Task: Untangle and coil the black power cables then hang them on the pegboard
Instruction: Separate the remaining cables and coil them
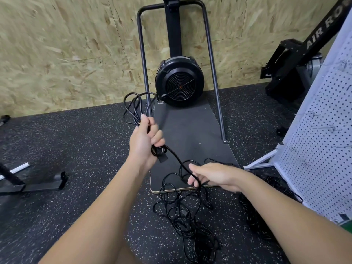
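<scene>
Left of both hands, a black metal floor stand (32,184) lies on the speckled rubber floor (76,149). The left hand (145,139) is raised with its fingers curled tight around a bunch of black cable loops (133,109) that stick out above its fist, and one strand of that black power cable (175,159) runs down to the right hand (213,176), whose loosely bent fingers pinch it. Below the right hand a tangled cable pile (186,216) lies on the floor, beyond both hands stands a black fan machine (180,81), and to the right leans the white pegboard (320,149).
</scene>
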Demonstrator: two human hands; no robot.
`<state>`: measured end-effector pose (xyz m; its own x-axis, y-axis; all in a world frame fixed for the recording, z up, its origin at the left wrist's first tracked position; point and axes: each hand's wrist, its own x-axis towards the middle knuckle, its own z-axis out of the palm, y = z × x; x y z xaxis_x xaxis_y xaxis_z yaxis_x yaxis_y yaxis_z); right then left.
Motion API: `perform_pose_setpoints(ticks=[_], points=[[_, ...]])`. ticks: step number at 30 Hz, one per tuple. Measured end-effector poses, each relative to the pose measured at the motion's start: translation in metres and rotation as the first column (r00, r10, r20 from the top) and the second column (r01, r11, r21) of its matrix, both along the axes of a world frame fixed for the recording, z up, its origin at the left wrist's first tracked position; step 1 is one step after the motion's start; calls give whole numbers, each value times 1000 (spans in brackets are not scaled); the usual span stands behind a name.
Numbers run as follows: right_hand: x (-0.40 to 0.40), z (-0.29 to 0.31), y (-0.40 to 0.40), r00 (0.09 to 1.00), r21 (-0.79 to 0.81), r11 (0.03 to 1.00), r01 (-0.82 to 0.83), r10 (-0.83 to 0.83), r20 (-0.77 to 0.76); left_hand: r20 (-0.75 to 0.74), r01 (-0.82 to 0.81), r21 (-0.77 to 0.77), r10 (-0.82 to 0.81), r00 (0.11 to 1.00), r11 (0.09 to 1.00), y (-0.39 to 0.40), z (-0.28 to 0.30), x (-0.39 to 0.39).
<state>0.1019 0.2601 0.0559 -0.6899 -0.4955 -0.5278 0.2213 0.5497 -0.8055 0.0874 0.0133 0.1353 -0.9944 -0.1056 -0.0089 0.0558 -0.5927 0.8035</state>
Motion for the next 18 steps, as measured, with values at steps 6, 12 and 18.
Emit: perform_pose_setpoints(ticks=[6, 12, 18], points=[[-5, 16, 3, 950, -91, 984, 155, -174, -260, 169, 228, -126, -205, 964, 966, -26, 0, 4], [0, 38, -11, 830, -241, 965, 106, -219, -513, 288, 354, -605, -218, 932, 713, 2, -19, 23], [6, 46, -30, 687, -430, 883, 187, -431, -585, 302, 458, -396, -359, 883, 796, 44, -18, 41]])
